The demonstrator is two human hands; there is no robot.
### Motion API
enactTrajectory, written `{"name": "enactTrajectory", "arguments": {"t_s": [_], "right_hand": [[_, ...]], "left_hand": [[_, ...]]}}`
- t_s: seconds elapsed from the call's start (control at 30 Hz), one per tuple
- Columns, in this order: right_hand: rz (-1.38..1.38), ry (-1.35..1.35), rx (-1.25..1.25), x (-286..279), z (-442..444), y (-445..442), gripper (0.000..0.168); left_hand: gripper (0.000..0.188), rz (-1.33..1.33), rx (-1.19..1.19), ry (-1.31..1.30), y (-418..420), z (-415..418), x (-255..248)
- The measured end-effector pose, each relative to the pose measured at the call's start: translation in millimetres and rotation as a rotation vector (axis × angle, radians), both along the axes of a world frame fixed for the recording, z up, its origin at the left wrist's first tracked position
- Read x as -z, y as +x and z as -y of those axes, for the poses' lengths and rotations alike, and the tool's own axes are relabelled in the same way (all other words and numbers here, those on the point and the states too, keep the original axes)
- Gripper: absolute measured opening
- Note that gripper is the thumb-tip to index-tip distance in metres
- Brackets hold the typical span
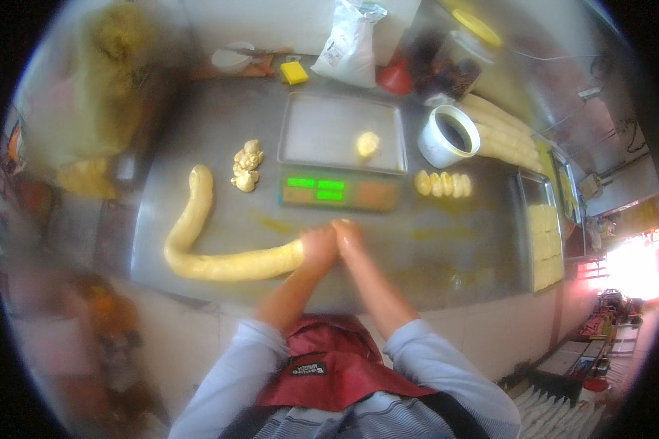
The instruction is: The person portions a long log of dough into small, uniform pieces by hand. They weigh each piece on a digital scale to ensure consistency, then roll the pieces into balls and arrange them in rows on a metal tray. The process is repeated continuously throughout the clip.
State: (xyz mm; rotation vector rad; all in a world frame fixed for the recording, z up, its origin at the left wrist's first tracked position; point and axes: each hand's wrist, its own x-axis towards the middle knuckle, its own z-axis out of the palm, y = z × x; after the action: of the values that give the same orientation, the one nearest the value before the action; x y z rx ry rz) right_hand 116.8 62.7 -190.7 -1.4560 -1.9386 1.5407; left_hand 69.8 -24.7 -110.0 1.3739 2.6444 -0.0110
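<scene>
A long, thick rope of yellowish dough (236,265) bends in an L on the metal worktop. My left hand (319,245) closes around its right end. Touching it, my right hand (350,236) has a bit of pale dough showing at its fingertips; how much it holds is hidden. Beyond my hands is a digital scale (338,193) with a lit green display and a metal tray (329,131) on it, bearing one dough lump (368,144). Small dough scraps (247,165) are heaped to the left. Several dough pieces (443,184) stand in a row right of the scale.
A white tub (448,136) with dark liquid stands behind the row. Long dough rolls (500,134) lie at back right; a tray of dough pieces (545,248) sits at the right edge. A white sack (348,46), yellow sponge (294,72) and red object (395,77) are at the back.
</scene>
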Motion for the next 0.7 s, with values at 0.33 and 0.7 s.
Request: {"name": "enactTrajectory", "arguments": {"t_s": [0.33, 0.7], "right_hand": [[-0.302, -0.242, -0.242, -159, -18, -35, 0.017], [0.423, 1.01, -0.089, -144, -155, -79, 0.035]], "left_hand": [[0.022, 0.147, -0.292, 0.007, -40, 4, 18], [0.085, 0.102, -0.03, 0.116, -12, 55, -9]]}}
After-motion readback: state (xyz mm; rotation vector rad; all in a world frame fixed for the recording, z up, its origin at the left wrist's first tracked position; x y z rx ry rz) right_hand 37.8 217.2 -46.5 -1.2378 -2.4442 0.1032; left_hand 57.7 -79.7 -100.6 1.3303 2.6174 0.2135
